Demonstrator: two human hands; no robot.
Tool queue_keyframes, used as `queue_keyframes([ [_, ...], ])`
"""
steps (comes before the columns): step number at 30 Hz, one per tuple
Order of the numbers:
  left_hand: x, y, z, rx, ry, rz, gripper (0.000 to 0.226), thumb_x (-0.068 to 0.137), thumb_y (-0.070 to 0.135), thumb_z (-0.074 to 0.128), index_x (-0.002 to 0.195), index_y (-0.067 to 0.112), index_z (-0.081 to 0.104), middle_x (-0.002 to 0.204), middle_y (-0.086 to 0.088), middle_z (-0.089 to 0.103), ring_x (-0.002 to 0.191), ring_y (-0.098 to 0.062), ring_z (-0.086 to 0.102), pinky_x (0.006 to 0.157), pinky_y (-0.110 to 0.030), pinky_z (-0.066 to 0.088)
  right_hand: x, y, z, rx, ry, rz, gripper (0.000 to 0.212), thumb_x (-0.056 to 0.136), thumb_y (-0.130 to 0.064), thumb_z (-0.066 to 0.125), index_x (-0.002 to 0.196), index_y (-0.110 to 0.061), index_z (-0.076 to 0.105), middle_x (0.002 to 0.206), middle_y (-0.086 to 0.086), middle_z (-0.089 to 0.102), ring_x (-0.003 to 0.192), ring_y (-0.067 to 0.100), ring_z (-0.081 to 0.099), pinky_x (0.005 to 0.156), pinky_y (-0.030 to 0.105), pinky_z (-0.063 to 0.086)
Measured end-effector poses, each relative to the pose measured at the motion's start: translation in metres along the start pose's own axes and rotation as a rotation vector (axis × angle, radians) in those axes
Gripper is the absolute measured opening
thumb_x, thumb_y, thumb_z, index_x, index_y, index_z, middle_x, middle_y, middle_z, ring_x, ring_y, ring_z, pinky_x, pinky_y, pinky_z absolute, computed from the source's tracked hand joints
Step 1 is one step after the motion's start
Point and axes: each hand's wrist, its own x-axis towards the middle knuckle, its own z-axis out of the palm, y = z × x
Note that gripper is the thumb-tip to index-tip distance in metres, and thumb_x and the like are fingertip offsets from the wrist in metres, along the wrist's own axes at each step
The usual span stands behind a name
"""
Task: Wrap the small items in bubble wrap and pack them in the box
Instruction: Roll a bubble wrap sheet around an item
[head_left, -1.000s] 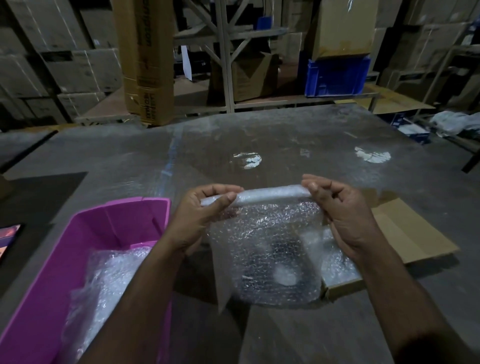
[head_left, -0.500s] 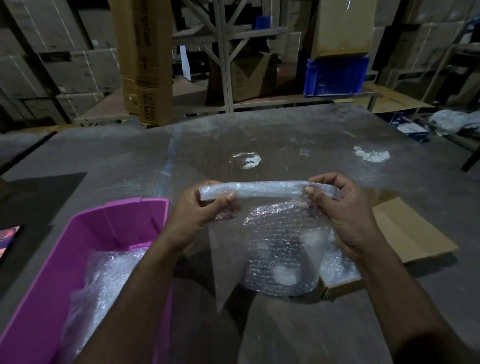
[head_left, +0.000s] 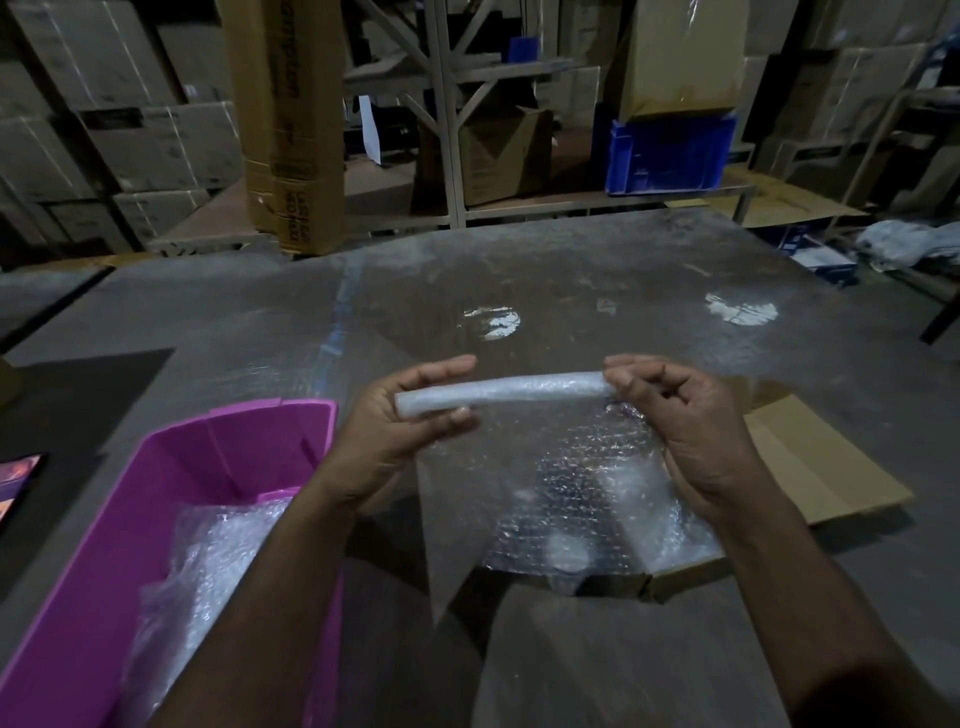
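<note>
Print was seen running down the tall carton behind the table, but it was too blurred to be read.

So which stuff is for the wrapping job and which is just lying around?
For the job: bubble-wrap roll, held by left hand and right hand; pink bin; flat cardboard.
Lying about: blue crate, tall carton, shelf boxes.

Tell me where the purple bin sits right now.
In the head view the purple bin sits at lower left on the table, beside the left hand, with bubble wrap inside.
</note>
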Motion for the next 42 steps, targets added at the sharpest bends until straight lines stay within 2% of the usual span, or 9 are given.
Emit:
queue_keyframes([
  [5,-0.001,0.001,0.003,-0.017,0.001,-0.15,0.086,0.065,0.054,0.089,0.134,0.012,0.06,0.123,-0.017,0.069,0.099,-0.03,0.071,0.08,-0.044,0.061,0.0,0.0,0.0,0.016,0.006,0.031,0.03,0.069,-0.019,0.082,0.098,-0.023,0.077,0.097,0.011,0.07,0.086,0.019,0.062,0.083,0.027,0.057],
  [9,-0.001,-0.002,0.008,0.085,0.059,-0.087,0.041,0.085,0.021,0.076,0.12,0.004,0.067,0.104,-0.02,0.075,0.089,-0.024,0.073,0.068,-0.031,0.061,0.001,0.0,0.0,-0.01,0.046,0.024,0.039,0.071,-0.012,0.079,0.108,-0.021,0.071,0.101,0.004,0.068,0.085,0.018,0.06,0.082,0.026,0.056],
  [12,0.001,-0.002,0.007,0.134,0.105,-0.031,0.034,0.083,0.009,0.072,0.114,-0.003,0.068,0.088,-0.012,0.075,0.074,-0.014,0.067,0.062,-0.022,0.055,0.0,-0.001,-0.002,-0.012,0.046,0.043,0.041,0.071,-0.016,0.082,0.11,-0.022,0.072,0.099,0.008,0.067,0.087,0.021,0.061,0.085,0.031,0.058],
  [17,0.002,-0.002,0.004,0.093,0.141,0.021,0.026,0.079,0.002,0.073,0.105,-0.001,0.071,0.088,-0.003,0.075,0.071,-0.008,0.065,0.062,-0.019,0.055,-0.004,0.002,0.0,-0.037,0.011,0.094,0.027,0.081,-0.012,0.074,0.107,-0.015,0.071,0.094,0.004,0.073,0.079,0.015,0.065,0.059,0.024,0.058],
  [21,0.003,-0.001,0.002,0.097,0.139,0.036,0.022,0.078,-0.004,0.071,0.088,0.013,0.08,0.111,-0.004,0.076,0.094,-0.012,0.07,0.073,-0.022,0.059,-0.003,0.005,0.0,0.026,-0.028,0.099,0.024,0.08,-0.003,0.072,0.096,-0.02,0.078,0.103,0.006,0.074,0.092,0.018,0.064,0.075,0.022,0.059],
  [24,0.005,-0.002,0.0,0.155,0.122,0.085,0.035,0.082,-0.015,0.067,0.086,0.017,0.082,0.118,-0.005,0.074,0.107,-0.014,0.068,0.078,-0.022,0.057,-0.002,0.004,0.001,0.038,-0.063,0.102,0.026,0.07,-0.025,0.086,0.095,-0.021,0.079,0.104,0.005,0.073,0.095,0.018,0.058,0.079,0.02,0.053],
  [29,0.003,0.0,-0.002,0.08,0.068,-0.016,0.062,0.068,-0.001,0.086,0.124,0.019,0.068,0.129,-0.007,0.069,0.116,-0.016,0.066,0.084,-0.022,0.056,0.0,0.006,0.0,0.004,-0.003,0.069,0.042,0.058,-0.042,0.093,0.092,-0.02,0.079,0.098,0.006,0.074,0.095,0.021,0.061,0.086,0.031,0.054],
  [34,0.001,0.001,-0.003,0.143,0.113,-0.13,0.051,0.069,0.047,0.086,0.114,0.026,0.074,0.106,-0.004,0.076,0.09,-0.016,0.071,0.077,-0.024,0.058,0.001,0.004,-0.001,0.008,0.002,0.083,0.023,0.067,-0.024,0.083,0.09,-0.025,0.079,0.096,0.006,0.072,0.092,0.023,0.058,0.078,0.025,0.055],
  [42,0.001,0.0,0.005,0.07,0.159,-0.091,0.032,0.073,0.009,0.079,0.104,0.011,0.073,0.099,-0.012,0.076,0.083,-0.022,0.073,0.068,-0.031,0.063,0.0,0.002,0.001,-0.002,-0.019,0.053,0.039,0.075,-0.011,0.075,0.113,-0.015,0.069,0.113,0.004,0.072,0.099,0.011,0.066,0.087,0.021,0.056],
])
